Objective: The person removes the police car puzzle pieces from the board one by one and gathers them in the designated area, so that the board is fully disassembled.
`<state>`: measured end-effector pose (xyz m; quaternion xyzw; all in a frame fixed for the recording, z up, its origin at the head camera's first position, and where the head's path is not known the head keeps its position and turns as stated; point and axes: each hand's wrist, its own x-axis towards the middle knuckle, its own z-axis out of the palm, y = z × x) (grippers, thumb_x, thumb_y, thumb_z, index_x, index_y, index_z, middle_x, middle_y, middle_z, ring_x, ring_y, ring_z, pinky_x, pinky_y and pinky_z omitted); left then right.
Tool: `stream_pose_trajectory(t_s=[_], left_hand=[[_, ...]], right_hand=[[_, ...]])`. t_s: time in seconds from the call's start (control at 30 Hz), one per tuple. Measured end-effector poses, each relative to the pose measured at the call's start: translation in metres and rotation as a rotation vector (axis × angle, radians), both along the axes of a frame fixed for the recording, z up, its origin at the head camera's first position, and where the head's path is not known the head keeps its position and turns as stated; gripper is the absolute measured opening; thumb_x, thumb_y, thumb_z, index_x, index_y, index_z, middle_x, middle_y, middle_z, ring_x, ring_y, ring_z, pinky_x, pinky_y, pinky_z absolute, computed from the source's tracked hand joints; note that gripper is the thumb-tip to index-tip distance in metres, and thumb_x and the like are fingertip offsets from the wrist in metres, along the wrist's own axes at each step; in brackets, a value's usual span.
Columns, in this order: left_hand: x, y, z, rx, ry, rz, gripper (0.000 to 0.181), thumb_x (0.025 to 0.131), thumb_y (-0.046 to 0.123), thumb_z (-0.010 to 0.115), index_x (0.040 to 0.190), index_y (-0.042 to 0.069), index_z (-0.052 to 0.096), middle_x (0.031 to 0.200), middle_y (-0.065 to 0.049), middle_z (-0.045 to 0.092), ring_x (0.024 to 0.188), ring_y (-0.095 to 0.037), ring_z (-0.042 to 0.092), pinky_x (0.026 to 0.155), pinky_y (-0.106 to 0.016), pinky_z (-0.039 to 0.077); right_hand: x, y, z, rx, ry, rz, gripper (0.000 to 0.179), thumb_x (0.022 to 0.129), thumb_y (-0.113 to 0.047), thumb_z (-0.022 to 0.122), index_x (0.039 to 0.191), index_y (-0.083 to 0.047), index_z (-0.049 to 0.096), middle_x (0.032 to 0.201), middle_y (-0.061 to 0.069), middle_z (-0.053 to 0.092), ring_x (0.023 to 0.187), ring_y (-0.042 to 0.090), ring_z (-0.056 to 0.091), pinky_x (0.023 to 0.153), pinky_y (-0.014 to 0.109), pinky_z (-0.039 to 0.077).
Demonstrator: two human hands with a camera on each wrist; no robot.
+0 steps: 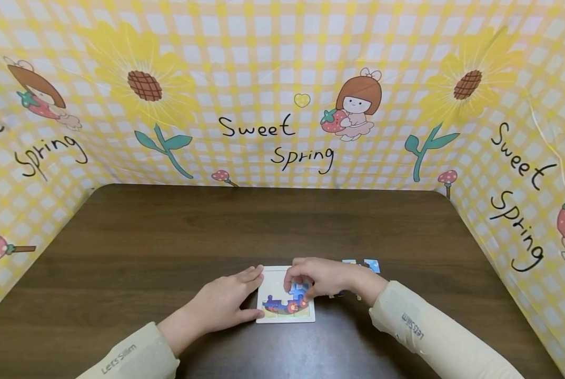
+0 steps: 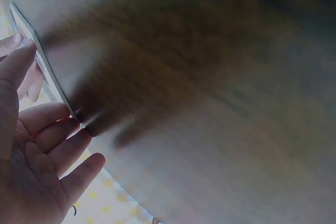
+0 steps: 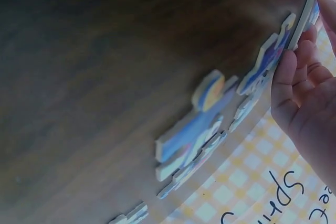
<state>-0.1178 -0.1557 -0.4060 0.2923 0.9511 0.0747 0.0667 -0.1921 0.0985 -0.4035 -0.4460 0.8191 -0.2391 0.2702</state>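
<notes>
A small white puzzle tray [image 1: 284, 320] lies flat on the table, its lower part filled with joined pieces [image 1: 278, 308] of a colourful picture. The upper left of its base shows bare white. My left hand [image 1: 222, 297] steadies the tray's left edge, thumb low and fingers higher up; in the left wrist view the fingers of this hand [image 2: 42, 156] look relaxed and spread. Over the tray's right side my right hand [image 1: 327, 276] curls, thumb and fingertips pinching a blue puzzle piece [image 1: 298, 290] beside the joined ones.
Loose puzzle pieces [image 1: 371, 265] lie right of the tray, partly hidden under my right forearm. The right wrist view shows several of these pieces [image 3: 197, 129] spread on the dark wooden table [image 1: 192, 226]. A yellow checked cloth [image 1: 263, 63] surrounds the table's back and sides.
</notes>
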Motion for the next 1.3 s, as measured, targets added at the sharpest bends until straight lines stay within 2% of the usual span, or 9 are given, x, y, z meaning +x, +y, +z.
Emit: stream_pose_trajectory(t_s=[0.17, 0.33, 0.47, 0.6, 0.8, 1.0, 1.3], left_hand=[[0.001, 0.000, 0.001, -0.002, 0.006, 0.000, 0.072, 0.087, 0.052, 0.070, 0.139, 0.004, 0.057, 0.150, -0.013, 0.050, 0.132, -0.028, 0.057, 0.091, -0.046, 0.056], [0.001, 0.000, 0.000, -0.005, 0.012, -0.001, 0.071, 0.088, 0.052, 0.070, 0.139, 0.004, 0.057, 0.150, -0.013, 0.050, 0.132, -0.028, 0.057, 0.091, -0.046, 0.056], [0.001, -0.001, 0.000, -0.008, 0.008, -0.001, 0.072, 0.088, 0.052, 0.069, 0.140, 0.004, 0.057, 0.151, -0.013, 0.050, 0.132, -0.028, 0.056, 0.091, -0.046, 0.056], [0.001, -0.001, 0.000, -0.009, 0.000, 0.001, 0.072, 0.088, 0.052, 0.069, 0.140, 0.004, 0.056, 0.151, -0.013, 0.049, 0.133, -0.028, 0.056, 0.093, -0.046, 0.055], [0.001, 0.000, 0.000, -0.006, -0.007, 0.001, 0.072, 0.088, 0.051, 0.069, 0.140, 0.004, 0.056, 0.151, -0.013, 0.049, 0.133, -0.029, 0.055, 0.092, -0.048, 0.055], [-0.001, 0.000, 0.000, -0.011, -0.010, 0.004, 0.072, 0.088, 0.052, 0.069, 0.140, 0.005, 0.056, 0.151, -0.013, 0.049, 0.133, -0.029, 0.055, 0.094, -0.047, 0.054], [0.000, 0.000, 0.000, -0.004, 0.000, 0.000, 0.071, 0.089, 0.050, 0.069, 0.140, 0.003, 0.056, 0.151, -0.014, 0.050, 0.134, -0.029, 0.055, 0.094, -0.048, 0.054]], right_hand=[[0.000, 0.001, -0.002, -0.016, 0.006, 0.018, 0.033, 0.082, -0.005, 0.079, 0.107, -0.022, 0.065, 0.100, -0.002, 0.053, 0.087, 0.008, 0.049, 0.076, 0.021, 0.046], [0.002, 0.001, -0.002, -0.023, 0.011, 0.002, 0.034, 0.084, -0.004, 0.077, 0.109, -0.023, 0.064, 0.102, -0.002, 0.054, 0.085, 0.009, 0.049, 0.076, 0.021, 0.046], [0.002, 0.002, -0.003, -0.027, 0.032, -0.030, 0.035, 0.084, -0.005, 0.077, 0.113, -0.017, 0.062, 0.098, -0.003, 0.055, 0.080, 0.009, 0.049, 0.074, 0.020, 0.045], [0.003, 0.004, -0.004, -0.029, 0.047, -0.054, 0.030, 0.085, -0.009, 0.078, 0.110, -0.012, 0.063, 0.094, -0.002, 0.056, 0.079, 0.009, 0.049, 0.072, 0.019, 0.044], [0.003, 0.008, -0.004, -0.083, 0.012, -0.058, 0.024, 0.086, -0.004, 0.075, 0.106, -0.013, 0.065, 0.093, 0.001, 0.057, 0.076, 0.008, 0.048, 0.069, 0.018, 0.044], [0.001, 0.011, -0.001, -0.167, -0.043, -0.078, 0.018, 0.090, 0.003, 0.067, 0.103, -0.010, 0.067, 0.084, 0.003, 0.061, 0.071, 0.004, 0.050, 0.066, 0.019, 0.046], [-0.002, 0.013, 0.002, -0.209, -0.076, -0.099, 0.016, 0.093, 0.002, 0.064, 0.101, -0.010, 0.069, 0.084, 0.004, 0.062, 0.074, 0.006, 0.052, 0.068, 0.020, 0.048]])
